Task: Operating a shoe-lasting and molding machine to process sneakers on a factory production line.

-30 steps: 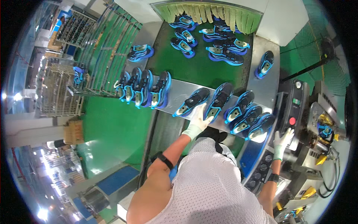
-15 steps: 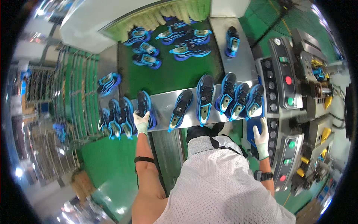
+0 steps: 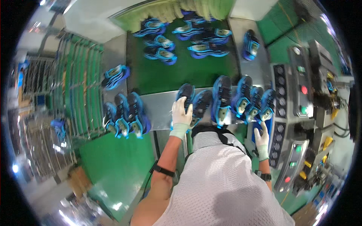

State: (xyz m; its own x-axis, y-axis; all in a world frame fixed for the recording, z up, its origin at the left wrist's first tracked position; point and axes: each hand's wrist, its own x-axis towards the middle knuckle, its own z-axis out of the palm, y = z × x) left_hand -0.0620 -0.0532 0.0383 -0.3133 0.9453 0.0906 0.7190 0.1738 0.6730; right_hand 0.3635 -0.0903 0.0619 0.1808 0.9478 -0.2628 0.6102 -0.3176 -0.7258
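My left hand (image 3: 181,115), in a pale glove, is closed over a black and blue sneaker (image 3: 186,91) at the middle of the metal ledge. Much of that shoe is hidden under the hand. Right beside it leans another sneaker (image 3: 202,107), and a larger-looking sneaker (image 3: 221,98) stands further right. My right hand (image 3: 261,140), gloved too, is held open with fingers apart near the ledge's right end, just below the rightmost sneaker (image 3: 267,105). Nothing shows in it. Three sneakers (image 3: 135,111) stand together at the ledge's left end.
Beyond the metal ledge (image 3: 162,103), a green belt (image 3: 181,77) carries several sneakers under a fringed curtain (image 3: 151,19). Single shoes lie on the left side (image 3: 115,77) and right side (image 3: 250,45). Machine control panels (image 3: 301,86) line the right; wire racks (image 3: 79,90) stand left.
My left hand has moved right along the ledge with the sneaker, away from the left group to beside the middle shoes. The view has shifted slightly; my right hand stays open near the right end.
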